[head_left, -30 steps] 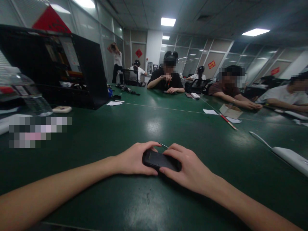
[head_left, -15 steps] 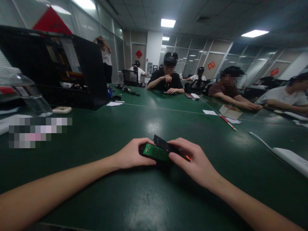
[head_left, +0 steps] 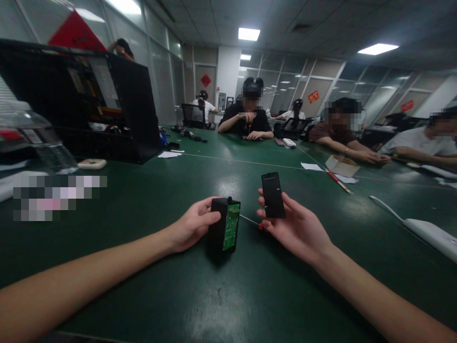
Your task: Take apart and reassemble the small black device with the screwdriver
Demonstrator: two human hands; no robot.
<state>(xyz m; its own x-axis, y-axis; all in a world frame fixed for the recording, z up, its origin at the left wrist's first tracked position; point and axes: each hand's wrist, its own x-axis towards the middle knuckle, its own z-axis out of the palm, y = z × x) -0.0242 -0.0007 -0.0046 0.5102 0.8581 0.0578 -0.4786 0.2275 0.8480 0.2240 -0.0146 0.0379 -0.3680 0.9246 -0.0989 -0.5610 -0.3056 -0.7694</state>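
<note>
My left hand (head_left: 194, 226) is closed around a small black plastic box (head_left: 217, 228), thumb on its near face. One side of the box is uncovered and bares a green circuit board (head_left: 231, 227), turned to the right. In my right hand (head_left: 300, 228) a flat black cover (head_left: 273, 195) is held upright between thumb and fingers, apart from the box. The same hand also keeps a screwdriver; its thin metal shaft (head_left: 250, 219) points left towards the box, and a bit of its red-orange handle (head_left: 262, 226) shows. Most of that handle is hidden by the fingers.
A large open black computer case (head_left: 135, 109) stands on the green table (head_left: 160, 295) at left, near a clear plastic bottle (head_left: 53, 143). Papers, a small box (head_left: 342, 166), a red-and-white stick (head_left: 337, 181) and a white device (head_left: 432, 236) lie at right. Several people sit around.
The cover has come away from the box and moved right and up in my right hand. My left hand has turned the box upright, its circuit board now facing right.
</note>
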